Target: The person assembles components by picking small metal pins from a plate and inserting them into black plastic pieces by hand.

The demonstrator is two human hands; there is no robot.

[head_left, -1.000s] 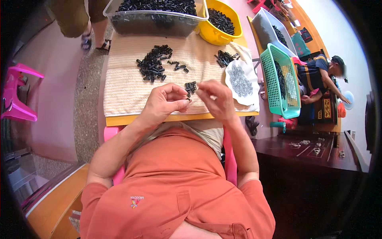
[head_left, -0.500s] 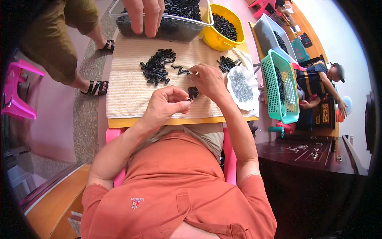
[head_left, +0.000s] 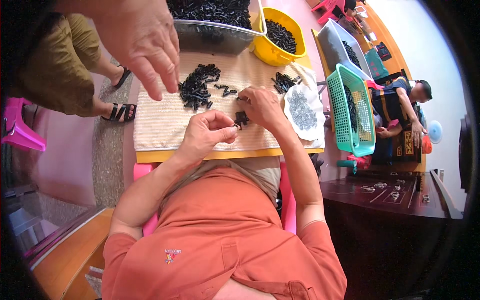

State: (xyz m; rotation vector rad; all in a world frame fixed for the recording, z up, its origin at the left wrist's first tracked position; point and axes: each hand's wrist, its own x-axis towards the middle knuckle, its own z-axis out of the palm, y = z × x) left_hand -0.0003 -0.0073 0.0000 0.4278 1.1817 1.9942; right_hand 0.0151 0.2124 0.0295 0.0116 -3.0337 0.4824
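My left hand is closed in a pinch on a small black part, which shows only at the fingertips. Just beyond it, my right hand curls over the towel, thumb and forefinger together at a dark piece mostly hidden by the fingers. Between the two hands lies a small cluster of black parts. A few loose black pieces are scattered farther out, beside a larger pile of black tubular parts. To the right of my right hand sits a white dish of small clear pieces.
Another person's hand hangs over the towel at the left. A clear bin and a yellow bucket hold black parts at the back. A smaller black pile lies near the bucket. A green basket stands right.
The other person's hand has come from above the clear bin toward me and left, over the towel. My hands stay almost in place, with only slight finger movement.
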